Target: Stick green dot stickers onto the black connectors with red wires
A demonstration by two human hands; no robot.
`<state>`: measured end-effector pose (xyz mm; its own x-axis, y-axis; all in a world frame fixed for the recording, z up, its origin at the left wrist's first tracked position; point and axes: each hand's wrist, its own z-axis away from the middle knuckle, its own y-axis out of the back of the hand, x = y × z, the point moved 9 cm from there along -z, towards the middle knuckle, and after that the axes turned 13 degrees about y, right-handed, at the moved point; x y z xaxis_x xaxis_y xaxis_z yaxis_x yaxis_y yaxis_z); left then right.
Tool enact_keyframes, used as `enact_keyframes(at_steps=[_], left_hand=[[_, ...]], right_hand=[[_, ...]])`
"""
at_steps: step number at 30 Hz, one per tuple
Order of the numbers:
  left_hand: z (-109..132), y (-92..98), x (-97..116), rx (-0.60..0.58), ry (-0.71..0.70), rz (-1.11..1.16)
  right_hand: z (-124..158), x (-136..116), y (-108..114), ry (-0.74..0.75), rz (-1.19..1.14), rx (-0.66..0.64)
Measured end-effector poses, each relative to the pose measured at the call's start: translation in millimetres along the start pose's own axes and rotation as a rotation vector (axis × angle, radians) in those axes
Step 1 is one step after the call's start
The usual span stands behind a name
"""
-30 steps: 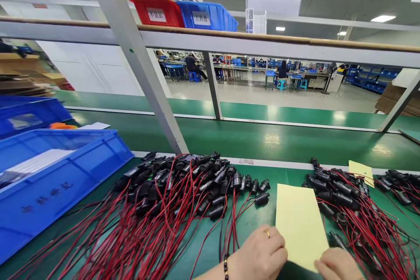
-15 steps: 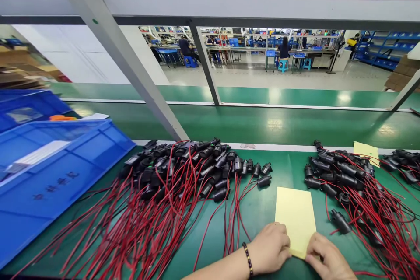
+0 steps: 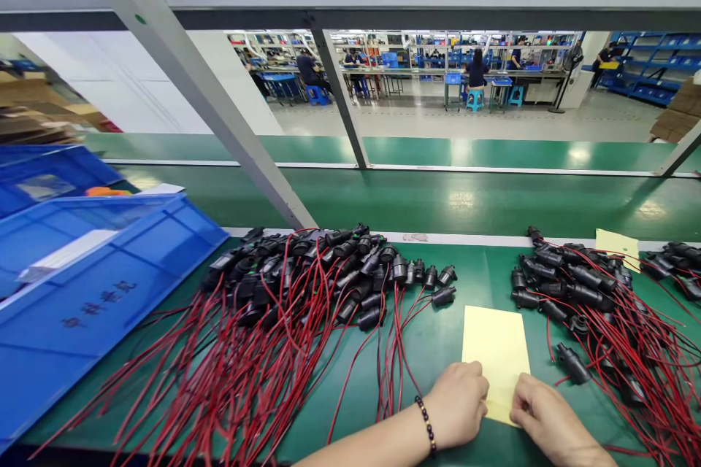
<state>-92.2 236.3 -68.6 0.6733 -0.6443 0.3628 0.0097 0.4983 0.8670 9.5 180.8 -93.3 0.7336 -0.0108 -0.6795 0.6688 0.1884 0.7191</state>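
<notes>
A pale yellow paper sheet point(image 3: 496, 350) lies flat on the green bench between two heaps of cables. My left hand point(image 3: 457, 403), with a bead bracelet on the wrist, pinches the sheet's near edge from the left. My right hand point(image 3: 542, 419) pinches the same edge from the right. A big pile of black connectors with red wires point(image 3: 285, 314) spreads to the left of the sheet. A second pile of the same parts point(image 3: 591, 306) lies to the right of it.
Blue plastic bins point(image 3: 109, 270) stand at the left. A slanted grey frame post point(image 3: 219, 117) rises behind the left pile. A second yellow sheet point(image 3: 618, 242) lies at the far right. A green conveyor point(image 3: 438, 197) runs behind the bench, with people seated far off.
The view tilted downward, so the shelf bins left the top of the picture. Both hands stayed on the yellow sheet's near edge, and the sheet now lies a little farther from me.
</notes>
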Motion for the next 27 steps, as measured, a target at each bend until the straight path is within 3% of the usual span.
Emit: enact_keyframes(at_steps=[14,27], left_hand=[[-7.5,-6.8,0.9,0.008,-0.032,-0.058],[-5.3,-1.9,3.0,-0.008,-0.03,-0.059]], right_hand=[[-2.7,4.0,-1.3,-0.003,0.088,-0.014],[-3.6,5.6,2.7,-0.016,0.036,-0.021]])
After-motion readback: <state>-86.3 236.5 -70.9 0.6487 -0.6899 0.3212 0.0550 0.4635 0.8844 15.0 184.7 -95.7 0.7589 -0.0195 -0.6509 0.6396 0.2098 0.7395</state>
